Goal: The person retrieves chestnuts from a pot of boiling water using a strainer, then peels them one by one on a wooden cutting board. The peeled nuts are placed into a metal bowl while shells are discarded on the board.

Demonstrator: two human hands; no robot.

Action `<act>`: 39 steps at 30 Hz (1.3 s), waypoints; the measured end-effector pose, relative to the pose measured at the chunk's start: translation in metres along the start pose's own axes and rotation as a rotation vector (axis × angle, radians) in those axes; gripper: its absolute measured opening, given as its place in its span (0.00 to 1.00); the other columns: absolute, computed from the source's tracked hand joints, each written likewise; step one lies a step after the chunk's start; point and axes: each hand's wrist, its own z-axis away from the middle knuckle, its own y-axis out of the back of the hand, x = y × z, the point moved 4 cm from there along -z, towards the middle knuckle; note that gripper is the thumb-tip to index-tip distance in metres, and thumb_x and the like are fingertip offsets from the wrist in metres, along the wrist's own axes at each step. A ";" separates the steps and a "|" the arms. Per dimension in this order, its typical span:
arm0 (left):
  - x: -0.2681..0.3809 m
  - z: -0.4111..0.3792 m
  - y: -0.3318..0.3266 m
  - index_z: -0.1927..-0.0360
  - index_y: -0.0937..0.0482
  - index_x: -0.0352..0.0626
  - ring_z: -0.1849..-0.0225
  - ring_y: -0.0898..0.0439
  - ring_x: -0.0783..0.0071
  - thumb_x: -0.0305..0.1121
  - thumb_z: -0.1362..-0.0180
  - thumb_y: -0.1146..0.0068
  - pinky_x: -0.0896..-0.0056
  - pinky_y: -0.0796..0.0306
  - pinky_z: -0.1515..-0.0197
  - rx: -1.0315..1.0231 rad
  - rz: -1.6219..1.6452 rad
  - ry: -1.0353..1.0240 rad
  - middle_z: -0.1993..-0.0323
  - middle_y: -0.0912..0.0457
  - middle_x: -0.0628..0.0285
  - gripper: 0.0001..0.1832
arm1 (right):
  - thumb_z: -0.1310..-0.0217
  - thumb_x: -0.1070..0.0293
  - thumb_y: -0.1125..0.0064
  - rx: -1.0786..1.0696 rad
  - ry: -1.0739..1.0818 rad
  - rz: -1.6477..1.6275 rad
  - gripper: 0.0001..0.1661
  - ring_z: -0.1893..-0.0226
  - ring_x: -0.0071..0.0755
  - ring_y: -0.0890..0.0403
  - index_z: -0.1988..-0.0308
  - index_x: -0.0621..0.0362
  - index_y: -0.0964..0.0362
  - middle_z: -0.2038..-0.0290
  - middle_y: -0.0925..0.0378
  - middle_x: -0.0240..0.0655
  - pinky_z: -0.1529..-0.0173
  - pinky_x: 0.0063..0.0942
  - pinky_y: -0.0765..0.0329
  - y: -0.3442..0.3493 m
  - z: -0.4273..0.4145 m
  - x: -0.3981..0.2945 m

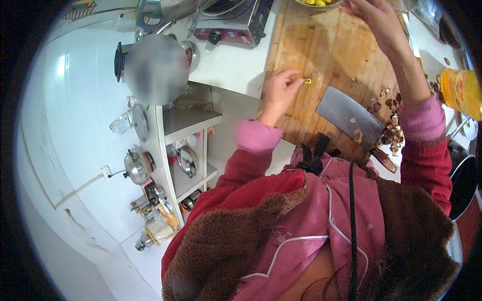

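Observation:
My left hand is over the left part of a wooden cutting board, its fingertips closed on a small yellow piece, perhaps chestnut. Up at the top right, my right hand reaches beside a bowl of yellow pieces; the frame's top edge cuts the bowl, and what the fingers hold, if anything, cannot be made out. A cleaver with a wooden handle lies flat near the board's front edge, bits of shell stuck on its blade. Brown shells are heaped to the right of it.
Behind the board at left stands a stove on a white counter. A yellow-labelled plastic container and a dark pan are at the right. Left are open shelves with cookware and a metal kettle.

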 end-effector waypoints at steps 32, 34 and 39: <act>0.014 0.035 -0.030 0.65 0.20 0.37 0.69 0.19 0.69 0.22 0.49 0.34 0.73 0.23 0.68 0.260 0.031 -0.192 0.64 0.21 0.56 0.08 | 0.53 0.70 0.32 -0.238 -0.098 1.296 0.44 0.65 0.42 0.23 0.35 0.46 0.38 0.65 0.28 0.38 0.60 0.37 0.23 -0.003 0.300 0.047; 0.010 0.038 -0.026 0.66 0.20 0.36 0.68 0.18 0.68 0.23 0.48 0.34 0.72 0.23 0.67 0.265 -0.024 -0.173 0.65 0.21 0.56 0.07 | 0.52 0.74 0.35 -0.200 -0.150 1.177 0.42 0.64 0.44 0.22 0.36 0.48 0.38 0.63 0.27 0.40 0.60 0.39 0.23 -0.001 0.301 0.046; 0.001 0.037 -0.032 0.68 0.19 0.37 0.69 0.18 0.68 0.23 0.50 0.34 0.71 0.24 0.66 0.301 0.101 -0.051 0.69 0.19 0.57 0.06 | 0.38 0.69 0.41 -0.068 -0.226 0.963 0.25 0.73 0.42 0.21 0.42 0.55 0.32 0.66 0.25 0.45 0.68 0.36 0.24 -0.008 0.299 0.034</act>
